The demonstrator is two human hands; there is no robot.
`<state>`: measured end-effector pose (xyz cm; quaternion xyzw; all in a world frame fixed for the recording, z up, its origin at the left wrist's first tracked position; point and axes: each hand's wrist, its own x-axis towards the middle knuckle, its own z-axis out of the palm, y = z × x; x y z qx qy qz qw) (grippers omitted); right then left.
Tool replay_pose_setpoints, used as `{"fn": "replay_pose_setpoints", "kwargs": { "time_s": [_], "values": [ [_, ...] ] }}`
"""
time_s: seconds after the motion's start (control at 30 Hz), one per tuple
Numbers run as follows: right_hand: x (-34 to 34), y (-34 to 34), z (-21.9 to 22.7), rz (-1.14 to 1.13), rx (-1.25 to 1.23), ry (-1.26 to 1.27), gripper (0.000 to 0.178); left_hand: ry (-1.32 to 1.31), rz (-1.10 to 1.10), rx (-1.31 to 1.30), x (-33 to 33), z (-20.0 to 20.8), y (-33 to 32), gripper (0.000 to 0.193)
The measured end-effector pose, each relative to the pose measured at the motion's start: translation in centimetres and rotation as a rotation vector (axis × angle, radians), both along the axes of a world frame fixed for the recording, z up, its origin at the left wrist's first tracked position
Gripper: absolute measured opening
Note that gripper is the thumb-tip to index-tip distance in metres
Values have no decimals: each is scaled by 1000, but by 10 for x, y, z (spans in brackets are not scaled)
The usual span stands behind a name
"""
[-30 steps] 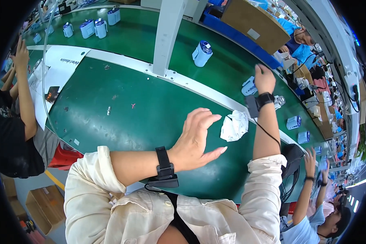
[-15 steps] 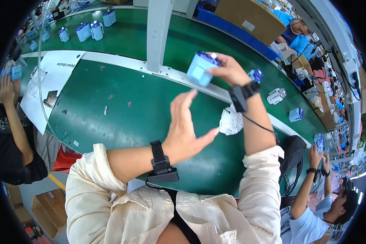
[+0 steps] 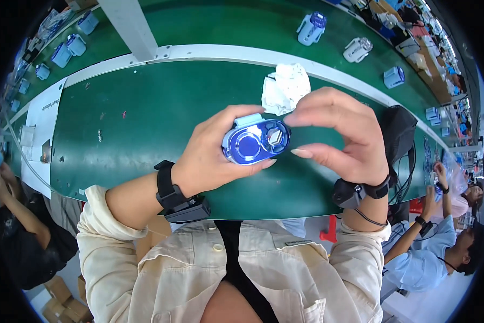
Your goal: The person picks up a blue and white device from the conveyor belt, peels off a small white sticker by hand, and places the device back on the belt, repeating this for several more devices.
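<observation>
Left hand (image 3: 209, 156) grips a blue oval device (image 3: 255, 142) above the green table (image 3: 145, 118); right hand (image 3: 341, 137) pinches its end, best kept level and steady.

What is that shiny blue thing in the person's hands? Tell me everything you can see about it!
The blue thing is a small oval object with rounded corners that looks like glossy plastic. Its face is deep shiny blue, with a round disc on one side and a round, paler opening beside it. A light blue part shows along its upper edge. It is held up above the green table, face toward the camera. The left hand wraps around one end, and the right hand pinches the other end with its fingertips.
</observation>
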<state>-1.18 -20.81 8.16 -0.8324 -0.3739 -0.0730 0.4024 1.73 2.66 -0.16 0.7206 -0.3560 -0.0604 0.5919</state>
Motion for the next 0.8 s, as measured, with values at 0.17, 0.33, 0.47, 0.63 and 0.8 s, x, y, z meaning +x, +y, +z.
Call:
{"fn": "replay_pose_setpoints", "kwargs": {
  "time_s": [0.17, 0.33, 0.47, 0.63, 0.8],
  "values": [
    [-1, 9, -11, -1, 12, -134, 26, -172, 6, 131, -4, 0, 3, 78],
    [-1, 13, -16, -36, 33, -118, 18, -218, 24, 116, -5, -3, 3, 79],
    [-10, 24, -16, -184, 98, 73, 12, -266, 64, 100, -4, -5, 3, 79],
    [-15, 40, -25, -431, 388, 506, 7, -140, 86, 135, -5, -4, 3, 81],
    [-16, 43, -28, -463, 530, 599, 8, -65, 60, 149, -5, -6, 4, 81]
  ]
}}
